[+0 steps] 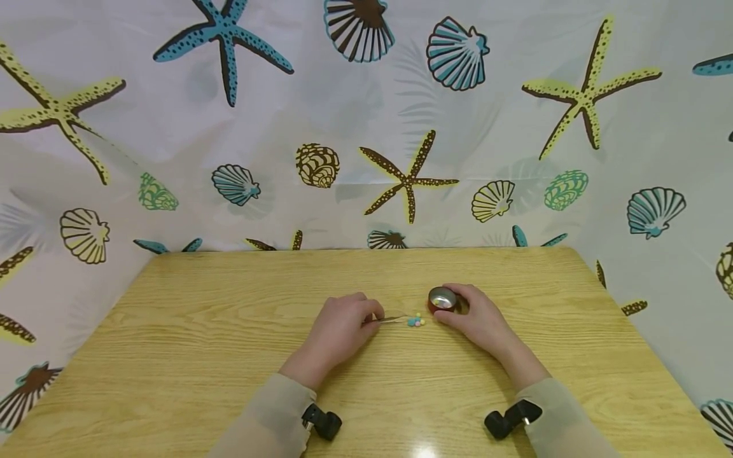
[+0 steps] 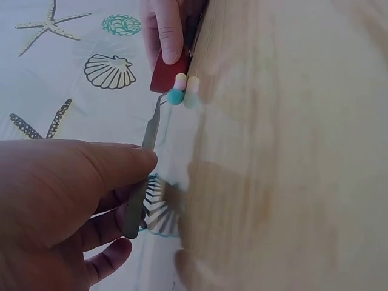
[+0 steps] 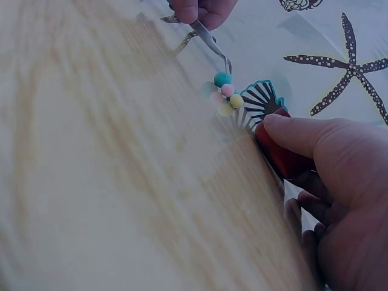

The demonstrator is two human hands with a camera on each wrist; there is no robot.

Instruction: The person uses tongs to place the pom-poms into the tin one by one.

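A person's left hand [image 1: 346, 327] is clamped on tweezers [image 2: 142, 182], pinching them between thumb and fingers. The tweezers reach out to the right of that hand, their bent tips at a small cluster of balls. The blue ball [image 2: 176, 96] is right at the tips; whether it is gripped or only touched, I cannot tell. Beside it, on the side away from the left hand, are a pink ball [image 3: 227, 90] and a yellow ball [image 3: 236, 101]. The cluster lies on the wooden desk [image 1: 172, 356], between the two hands and nearer the right hand's thumb than the left hand's fingertips.

The right hand [image 1: 478, 318] is clamped on a small red tin [image 1: 442, 300], thumb on the near side and fingers round the back. The tin stands just left of that hand's palm, mouth up, showing a silvery inside with a yellowish spot too small to make out.

Behind each hand is a pale sleeve [image 1: 269, 413] with a black device [image 1: 326, 425] at the cuff. Beyond both hands hangs a white cloth [image 1: 343, 95] printed with starfish and shells.
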